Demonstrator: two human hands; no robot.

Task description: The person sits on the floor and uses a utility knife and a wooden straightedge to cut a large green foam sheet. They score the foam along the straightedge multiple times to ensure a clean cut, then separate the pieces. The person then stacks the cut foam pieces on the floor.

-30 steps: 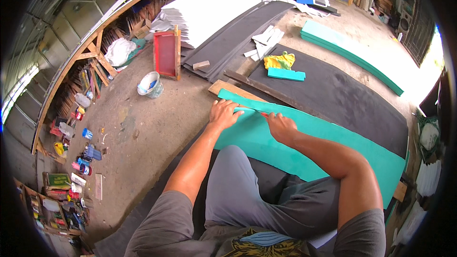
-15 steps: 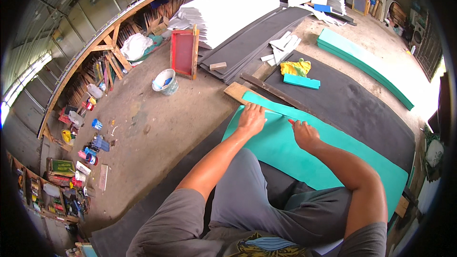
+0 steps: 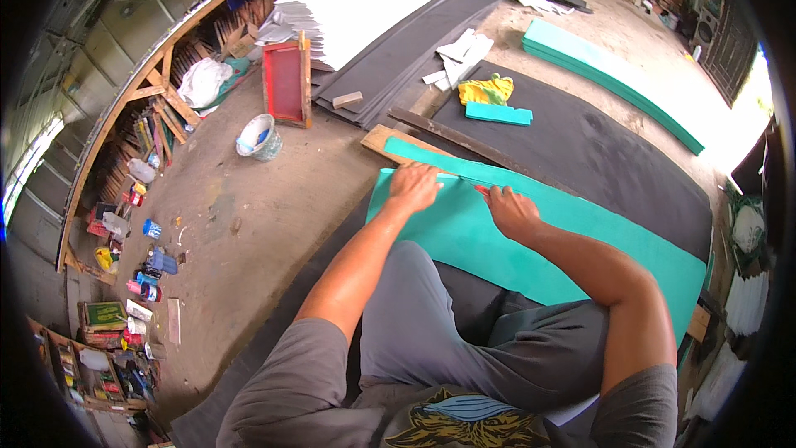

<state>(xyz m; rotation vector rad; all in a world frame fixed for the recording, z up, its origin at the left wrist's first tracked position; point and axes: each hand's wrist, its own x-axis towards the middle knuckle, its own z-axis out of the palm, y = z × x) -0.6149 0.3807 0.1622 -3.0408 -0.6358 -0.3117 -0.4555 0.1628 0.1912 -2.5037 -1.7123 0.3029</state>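
Note:
A large teal foam sheet (image 3: 580,241) lies across my lap and a dark mat, with a narrow teal strip (image 3: 464,168) along its far side. My left hand (image 3: 414,187) has its fingers curled over the sheet's far edge near its left end, where a pale edge shows beside them. My right hand (image 3: 514,212) is closed around a small red cutter (image 3: 482,190) on the sheet, at the line between sheet and strip. The cutter's blade cannot be made out. A wooden board (image 3: 378,138) sticks out from under the strip's left end.
Beyond the strip lie a dark wooden bar (image 3: 460,138), a yellow cloth (image 3: 487,90) and a small teal offcut (image 3: 499,114). A stack of teal sheets (image 3: 605,75) is at the far right. A bucket (image 3: 259,138) and a red frame (image 3: 284,83) stand on the left.
The view has shifted, so the surroundings appear farther left and higher. Both hands stay nearly in place on the teal sheet, the right still on the cutter.

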